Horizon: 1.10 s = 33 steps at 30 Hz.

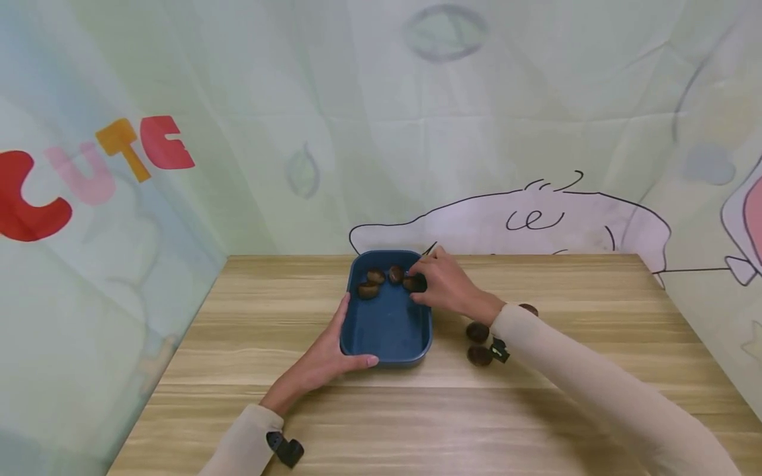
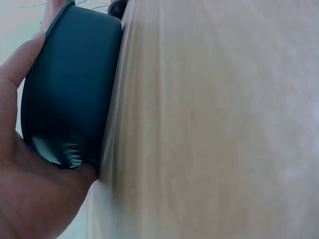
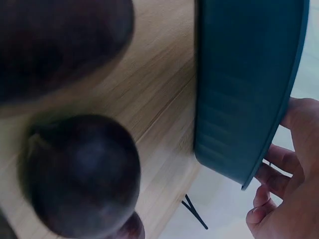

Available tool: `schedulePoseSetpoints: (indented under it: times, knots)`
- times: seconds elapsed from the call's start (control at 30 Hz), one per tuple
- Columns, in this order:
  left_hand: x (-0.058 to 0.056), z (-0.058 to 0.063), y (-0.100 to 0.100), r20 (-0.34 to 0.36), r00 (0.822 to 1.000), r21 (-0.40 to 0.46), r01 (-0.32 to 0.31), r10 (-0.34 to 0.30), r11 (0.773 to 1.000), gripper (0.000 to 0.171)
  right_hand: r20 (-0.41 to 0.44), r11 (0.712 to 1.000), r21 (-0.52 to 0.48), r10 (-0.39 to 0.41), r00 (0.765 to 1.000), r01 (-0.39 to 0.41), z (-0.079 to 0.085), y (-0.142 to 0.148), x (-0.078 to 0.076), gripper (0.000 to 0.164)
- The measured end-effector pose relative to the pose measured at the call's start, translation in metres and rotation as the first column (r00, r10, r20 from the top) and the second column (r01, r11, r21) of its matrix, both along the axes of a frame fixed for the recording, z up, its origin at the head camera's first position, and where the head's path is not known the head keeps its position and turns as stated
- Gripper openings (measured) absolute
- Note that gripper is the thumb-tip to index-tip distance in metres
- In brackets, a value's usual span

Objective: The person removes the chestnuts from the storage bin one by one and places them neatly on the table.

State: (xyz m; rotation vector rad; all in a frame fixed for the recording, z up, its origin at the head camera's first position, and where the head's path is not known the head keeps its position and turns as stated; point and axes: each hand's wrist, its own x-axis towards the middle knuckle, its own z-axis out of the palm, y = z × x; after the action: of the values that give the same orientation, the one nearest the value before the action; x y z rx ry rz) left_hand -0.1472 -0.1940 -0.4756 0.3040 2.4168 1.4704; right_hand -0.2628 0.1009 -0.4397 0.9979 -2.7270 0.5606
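A dark blue, rounded rectangular container (image 1: 387,330) stands on the table. My left hand (image 1: 321,357) holds its near left corner, fingers along the left wall and thumb across the front wall. My right hand (image 1: 446,284) reaches over the far right rim, thumb and fingers around a dark passion fruit (image 1: 411,283) inside. Several more passion fruits (image 1: 368,290) lie at the container's far end. In the right wrist view, the fingertips are partly hidden behind the container wall (image 3: 244,89). Under the right forearm, passion fruits (image 1: 477,332) rest on the table; one (image 3: 84,174) looks large and dark purple up close.
The wood-grain table (image 1: 268,311) meets a printed cloth backdrop (image 1: 268,165) just behind the container. Another passion fruit (image 1: 528,309) is partly covered by the right sleeve. Both wrists wear small black cameras (image 1: 286,449).
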Motion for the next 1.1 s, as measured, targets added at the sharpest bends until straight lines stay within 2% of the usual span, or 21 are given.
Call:
schedulePoseSetpoints:
  times: [0.47,0.77,0.93,1.1]
  knots:
    - [0.0,0.0,0.0,0.003,1.0,-0.004,0.0,0.0,1.0,0.134,0.115,0.995,0.06,-0.08,0.99,0.074,0.001,-0.013,-0.012,0.042]
    - [0.0,0.001,-0.001,0.003,1.0,-0.012,-0.001,0.001,1.0,0.134,0.151,0.997,0.062,-0.047,0.987,0.038,0.002,-0.011,-0.008,0.027]
    - [0.0,0.002,0.0,-0.002,1.0,-0.019,-0.003,0.003,1.0,0.134,0.179,0.997,0.077,-0.027,0.984,0.014,0.004,-0.012,-0.005,0.025]
    - [0.0,0.001,0.001,0.002,1.0,-0.026,-0.008,0.008,1.0,0.134,0.196,0.995,0.103,-0.023,0.98,0.002,0.009,-0.017,-0.002,0.013]
